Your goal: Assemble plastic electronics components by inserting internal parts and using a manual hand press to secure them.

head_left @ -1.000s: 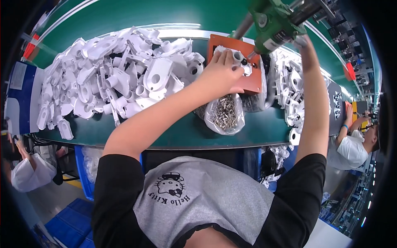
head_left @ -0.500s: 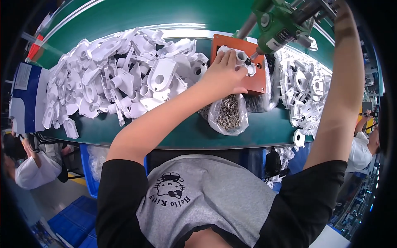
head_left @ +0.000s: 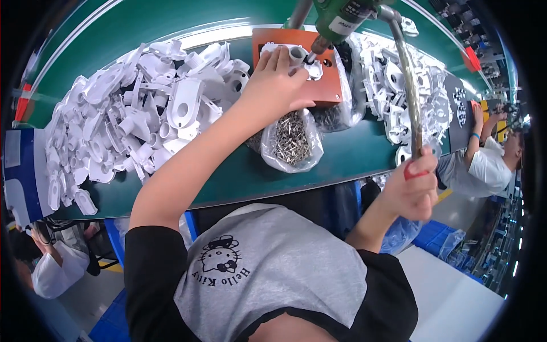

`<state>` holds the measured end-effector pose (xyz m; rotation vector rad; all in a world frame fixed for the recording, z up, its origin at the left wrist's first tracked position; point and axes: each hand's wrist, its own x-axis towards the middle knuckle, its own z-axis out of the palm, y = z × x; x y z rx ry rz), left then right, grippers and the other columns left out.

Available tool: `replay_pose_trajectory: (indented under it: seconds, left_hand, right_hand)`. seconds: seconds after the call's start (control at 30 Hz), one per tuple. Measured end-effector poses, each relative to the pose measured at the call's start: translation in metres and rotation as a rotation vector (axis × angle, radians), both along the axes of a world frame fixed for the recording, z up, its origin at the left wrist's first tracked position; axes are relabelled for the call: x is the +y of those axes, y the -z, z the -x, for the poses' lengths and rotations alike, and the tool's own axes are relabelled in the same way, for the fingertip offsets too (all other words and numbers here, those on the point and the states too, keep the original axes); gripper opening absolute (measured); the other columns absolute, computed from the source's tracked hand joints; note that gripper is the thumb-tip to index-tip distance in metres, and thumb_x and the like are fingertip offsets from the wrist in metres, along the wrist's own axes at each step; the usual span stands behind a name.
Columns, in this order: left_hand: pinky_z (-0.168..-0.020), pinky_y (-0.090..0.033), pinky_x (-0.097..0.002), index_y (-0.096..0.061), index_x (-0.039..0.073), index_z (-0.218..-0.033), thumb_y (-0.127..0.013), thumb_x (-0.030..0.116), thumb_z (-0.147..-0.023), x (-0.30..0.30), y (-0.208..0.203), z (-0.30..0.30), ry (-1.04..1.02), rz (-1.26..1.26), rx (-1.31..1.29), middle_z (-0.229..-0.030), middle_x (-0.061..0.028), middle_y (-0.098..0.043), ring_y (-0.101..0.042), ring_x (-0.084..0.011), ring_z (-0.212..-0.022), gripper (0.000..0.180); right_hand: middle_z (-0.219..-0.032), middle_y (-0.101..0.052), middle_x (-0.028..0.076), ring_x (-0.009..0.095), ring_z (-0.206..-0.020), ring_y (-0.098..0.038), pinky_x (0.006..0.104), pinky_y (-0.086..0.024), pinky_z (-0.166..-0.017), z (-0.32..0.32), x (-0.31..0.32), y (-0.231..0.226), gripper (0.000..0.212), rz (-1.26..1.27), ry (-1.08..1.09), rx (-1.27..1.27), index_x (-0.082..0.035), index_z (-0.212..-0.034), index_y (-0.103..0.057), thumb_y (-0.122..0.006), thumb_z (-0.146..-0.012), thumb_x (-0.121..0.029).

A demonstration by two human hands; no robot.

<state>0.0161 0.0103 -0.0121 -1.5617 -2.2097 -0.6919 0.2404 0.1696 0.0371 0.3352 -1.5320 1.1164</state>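
My left hand presses and steadies a white plastic part on an orange block; its fingers lie over the part's left side and hide much of it. Above, the green head of a bench machine points its metal nose down at the part, close to or touching it. My right hand is closed round the lower end of a long metal lever running from the machine, with something red at the fingers. A clear bag of small metal fasteners lies just below my left hand.
White plastic parts are heaped on the green table at left and right. A blue-and-white machine stands far left. Blue crates sit below right. Other people work at both sides.
My right hand has come down from the upper right, swinging the lever toward me. The machine's nose is lower, near the part. My left hand stays on the part; the view has shifted.
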Motion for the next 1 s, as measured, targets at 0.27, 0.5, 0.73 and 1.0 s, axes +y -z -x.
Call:
replay_pose_trajectory:
  seconds: [0.27, 0.5, 0.73, 1.0]
  left_hand:
    - [-0.095, -0.040, -0.0487, -0.056, 0.004, -0.109, -0.070, 0.047, -0.073, -0.009, 0.004, 0.001, -0.041, 0.090, -0.003, -0.128, -0.0299, -0.041, -0.044, -0.0469, -0.116, 0.058]
    - [-0.101, -0.035, -0.0473, -0.057, 0.006, -0.116, -0.068, 0.049, -0.074, 0.001, -0.003, -0.003, -0.074, 0.160, -0.027, -0.129, -0.0264, -0.042, -0.039, -0.0437, -0.121, 0.061]
    - [-0.103, -0.031, -0.0503, -0.056, 0.005, -0.114, -0.069, 0.047, -0.073, -0.003, -0.004, -0.003, -0.052, 0.141, -0.107, -0.128, -0.0307, -0.042, -0.040, -0.0466, -0.120, 0.061]
    - [-0.096, -0.041, -0.0430, -0.030, -0.004, -0.135, -0.070, 0.049, -0.073, -0.002, -0.027, -0.010, -0.133, 0.106, -0.345, -0.119, -0.0251, -0.054, -0.052, -0.0401, -0.111, 0.091]
  right_hand:
    - [-0.049, -0.048, 0.005, 0.022, -0.057, -0.049, 0.0439, -0.036, -0.075, 0.013, -0.006, -0.027, 0.039, -0.134, -0.057, -0.070, -0.009, -0.046, -0.031, -0.044, -0.081, -0.018]
    - [-0.078, -0.056, 0.003, 0.015, -0.068, -0.050, 0.0273, -0.041, -0.067, 0.074, 0.072, -0.159, 0.016, -0.083, -0.780, 0.035, -0.008, -0.078, -0.058, -0.053, -0.083, -0.022]
    - [-0.104, -0.053, 0.009, 0.015, -0.093, -0.049, 0.0334, -0.040, -0.082, 0.254, 0.054, -0.186, 0.042, 0.541, -0.095, -0.552, -0.007, -0.123, -0.041, -0.048, -0.094, -0.036]
    - [-0.103, -0.060, 0.005, 0.015, -0.092, -0.053, 0.0300, -0.041, -0.086, 0.084, 0.099, -0.075, 0.036, 0.218, 0.095, -0.643, 0.000, -0.115, -0.054, -0.053, -0.089, -0.024]
